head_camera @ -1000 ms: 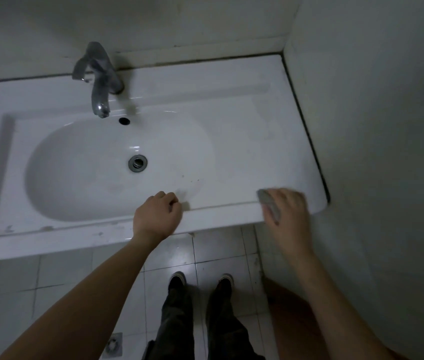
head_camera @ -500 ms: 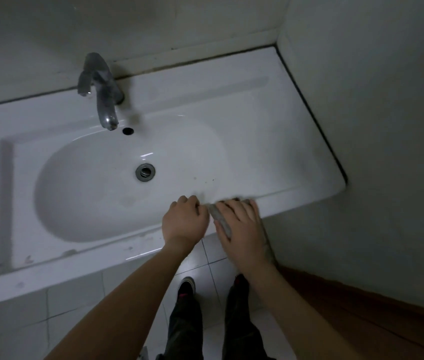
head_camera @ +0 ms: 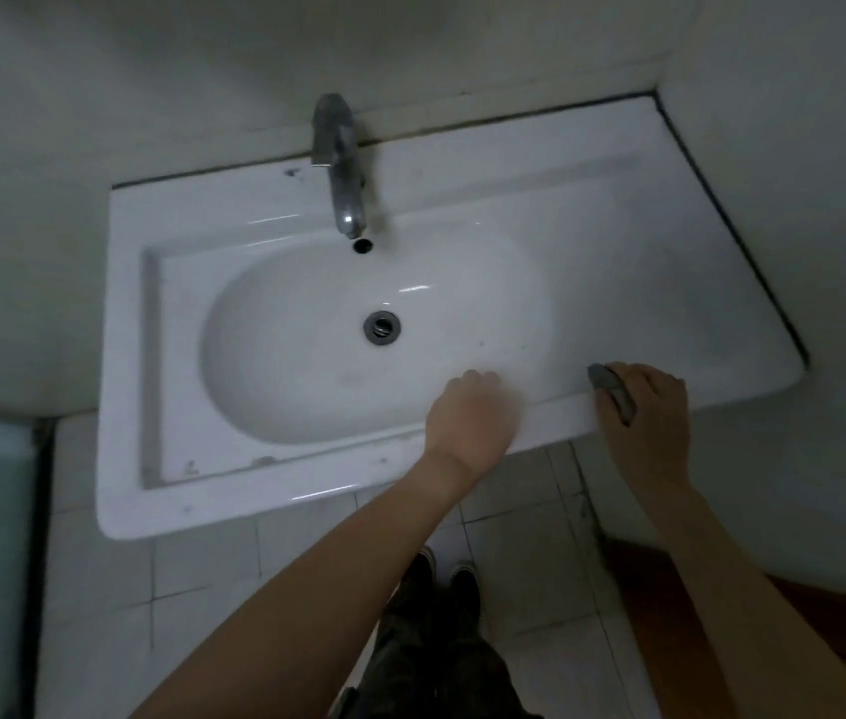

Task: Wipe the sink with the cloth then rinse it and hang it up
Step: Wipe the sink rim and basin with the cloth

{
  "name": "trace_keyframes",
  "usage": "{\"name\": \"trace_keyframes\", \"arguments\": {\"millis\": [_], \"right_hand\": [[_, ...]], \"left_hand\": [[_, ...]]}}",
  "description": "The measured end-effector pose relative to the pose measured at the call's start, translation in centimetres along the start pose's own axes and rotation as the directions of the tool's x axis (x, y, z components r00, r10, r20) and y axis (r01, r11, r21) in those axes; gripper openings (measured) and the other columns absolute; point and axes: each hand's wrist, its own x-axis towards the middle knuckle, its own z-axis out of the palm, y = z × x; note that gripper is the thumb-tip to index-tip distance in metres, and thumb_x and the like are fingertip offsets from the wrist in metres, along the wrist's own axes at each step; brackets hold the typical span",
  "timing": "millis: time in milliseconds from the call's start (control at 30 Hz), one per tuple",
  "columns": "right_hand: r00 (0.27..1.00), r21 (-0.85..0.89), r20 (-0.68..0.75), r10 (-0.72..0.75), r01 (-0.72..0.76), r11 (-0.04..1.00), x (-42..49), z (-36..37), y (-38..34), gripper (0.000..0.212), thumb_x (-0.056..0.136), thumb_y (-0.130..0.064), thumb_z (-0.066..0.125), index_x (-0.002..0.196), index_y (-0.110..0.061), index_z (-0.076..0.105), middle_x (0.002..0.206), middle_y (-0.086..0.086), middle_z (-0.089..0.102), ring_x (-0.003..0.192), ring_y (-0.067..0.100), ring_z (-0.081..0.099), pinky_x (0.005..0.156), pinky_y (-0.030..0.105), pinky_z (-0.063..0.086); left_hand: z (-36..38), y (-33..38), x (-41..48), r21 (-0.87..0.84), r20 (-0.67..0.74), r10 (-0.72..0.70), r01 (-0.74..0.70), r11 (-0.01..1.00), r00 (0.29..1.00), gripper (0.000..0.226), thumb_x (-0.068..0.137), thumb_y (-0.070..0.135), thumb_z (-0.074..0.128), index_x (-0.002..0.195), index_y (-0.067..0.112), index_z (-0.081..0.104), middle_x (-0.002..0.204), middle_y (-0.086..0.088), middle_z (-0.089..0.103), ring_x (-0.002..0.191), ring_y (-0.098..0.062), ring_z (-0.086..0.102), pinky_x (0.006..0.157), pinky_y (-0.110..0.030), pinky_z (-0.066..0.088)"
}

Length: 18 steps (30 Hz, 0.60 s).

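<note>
The right hand point(head_camera: 644, 407) is gripping a grey cloth point(head_camera: 613, 391), pressing it onto the white sink's point(head_camera: 670, 282) front rim. The left hand point(head_camera: 470, 412) is resting curled, fist-like, on that rim beside the basin.

A single head-worn wide-angle view looks steeply down and forward from standing height onto the white sink point(head_camera: 161, 490), close enough that the basin fills the middle of the frame. The tap point(head_camera: 339, 163) sits above the sink at the back wall, the tiled floor point(head_camera: 99, 604) below the sink's front rim. Straight lines bow toward the frame edges. No second view overlaps
</note>
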Motion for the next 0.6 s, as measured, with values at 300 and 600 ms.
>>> {"name": "trace_keyframes", "arguments": {"millis": [300,600], "right_hand": [[0.997,-0.081,-0.035,-0.069,0.066,0.995,-2.4,2.5,-4.9,0.025,0.09,-0.013,0.053,0.111,-0.011,0.068,0.103,0.011,0.068,0.095,0.025,0.05,0.088,0.046,0.043],[0.87,0.133,0.273,-0.409,0.387,0.912,-9.6,9.1,-20.2,0.035,0.091,-0.026,0.056,0.126,-0.021,0.057,0.12,-0.003,0.061,0.113,0.019,0.053,0.111,0.043,0.033]], "left_hand": [[-6.7,-14.6,-10.9,0.313,-0.269,0.073,0.016,0.95,0.96,0.049,0.094,0.029,0.036,0.132,0.003,0.054,0.133,-0.017,0.057,0.124,-0.035,0.051,0.109,-0.049,0.036],[-5.4,-17.3,-13.2,0.44,-0.193,0.045,0.045,0.897,0.98,0.057,0.098,0.035,0.033,0.142,0.002,0.044,0.135,-0.014,0.057,0.13,-0.032,0.048,0.116,-0.046,0.026]]}}
